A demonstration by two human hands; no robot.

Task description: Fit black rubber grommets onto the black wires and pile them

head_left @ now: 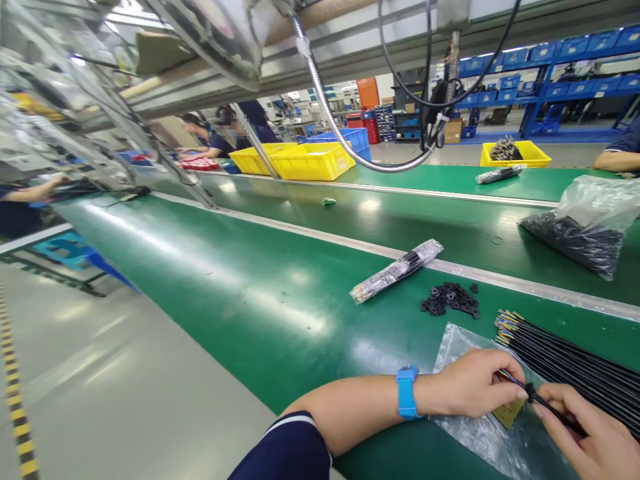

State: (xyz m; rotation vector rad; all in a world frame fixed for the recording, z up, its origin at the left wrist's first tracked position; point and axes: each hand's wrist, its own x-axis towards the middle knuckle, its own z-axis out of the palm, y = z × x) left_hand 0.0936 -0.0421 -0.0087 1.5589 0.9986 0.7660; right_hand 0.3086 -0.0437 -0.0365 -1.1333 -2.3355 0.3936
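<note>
Near the lower right corner, my left hand (475, 383) pinches the thin coloured wires at the end of a black cable (553, 404). My right hand (590, 427) grips the same cable by its black jacket. Between the fingertips of both hands a small black rubber piece (531, 392) sits around the cable. A clear plastic bag (453, 343) lies flat beneath my hands, with a yellowish-green patch (509, 415) partly covered by my left hand. Beside them rests a bundle of black cables (575, 363) with coloured wire ends. A pile of small black rubber parts (450, 299) lies farther off.
A plastic-wrapped cable bundle (397, 270) lies on the green bench (235, 267). Beyond the metal strip (320, 235) stands a clear bag of black parts (575, 233). Yellow bins (313, 163) line the far side. A metal hose (330, 110) hangs overhead. Other people sit along the line.
</note>
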